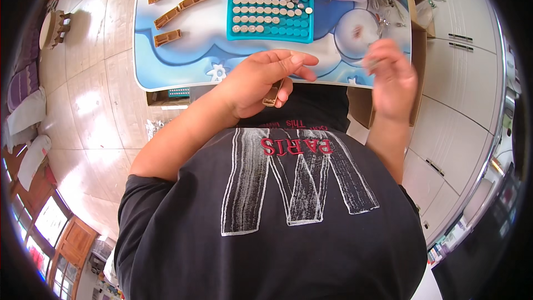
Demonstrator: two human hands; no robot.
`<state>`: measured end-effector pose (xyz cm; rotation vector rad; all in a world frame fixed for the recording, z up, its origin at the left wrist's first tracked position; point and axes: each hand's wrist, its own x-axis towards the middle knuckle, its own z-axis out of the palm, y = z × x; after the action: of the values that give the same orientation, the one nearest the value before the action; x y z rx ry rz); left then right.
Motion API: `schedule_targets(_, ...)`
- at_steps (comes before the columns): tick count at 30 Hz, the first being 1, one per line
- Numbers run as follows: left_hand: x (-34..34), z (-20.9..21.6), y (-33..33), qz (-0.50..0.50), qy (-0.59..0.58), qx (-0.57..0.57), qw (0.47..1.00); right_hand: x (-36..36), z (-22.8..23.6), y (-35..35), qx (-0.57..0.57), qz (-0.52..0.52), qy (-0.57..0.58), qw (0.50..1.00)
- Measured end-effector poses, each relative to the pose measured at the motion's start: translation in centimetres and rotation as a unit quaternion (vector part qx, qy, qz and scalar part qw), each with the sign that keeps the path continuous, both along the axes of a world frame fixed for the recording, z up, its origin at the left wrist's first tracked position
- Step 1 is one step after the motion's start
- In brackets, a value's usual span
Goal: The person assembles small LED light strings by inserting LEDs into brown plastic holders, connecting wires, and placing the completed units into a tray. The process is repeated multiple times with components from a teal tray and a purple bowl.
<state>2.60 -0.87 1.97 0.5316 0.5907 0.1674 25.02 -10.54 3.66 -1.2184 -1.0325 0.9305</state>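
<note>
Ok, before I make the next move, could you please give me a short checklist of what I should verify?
1. Left hand holds a brown piece: ok, it sits by the curled fingers.
2. Right hand holds something: cannot tell, motion blurs it.
3. Tray rests on the table: ok.
4. Pale discs cover the whole tray: not ok, its lower right part shows none.
5. More brown pieces on the table: ok, several lie left of the tray.
</note>
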Motion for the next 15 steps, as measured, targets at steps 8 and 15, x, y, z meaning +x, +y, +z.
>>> schedule_targets(8,0.5,-1.4,0.2,0.005,-0.016,0.002,1.0,-5.6,0.4,-0.3,0.017,0.157,-0.301,0.94)
schedule_targets(15,-0.4,-1.6,0.3,0.035,-0.057,-0.04,0.997,-5.3,0.0,1.3,-0.008,0.012,-0.272,0.962)
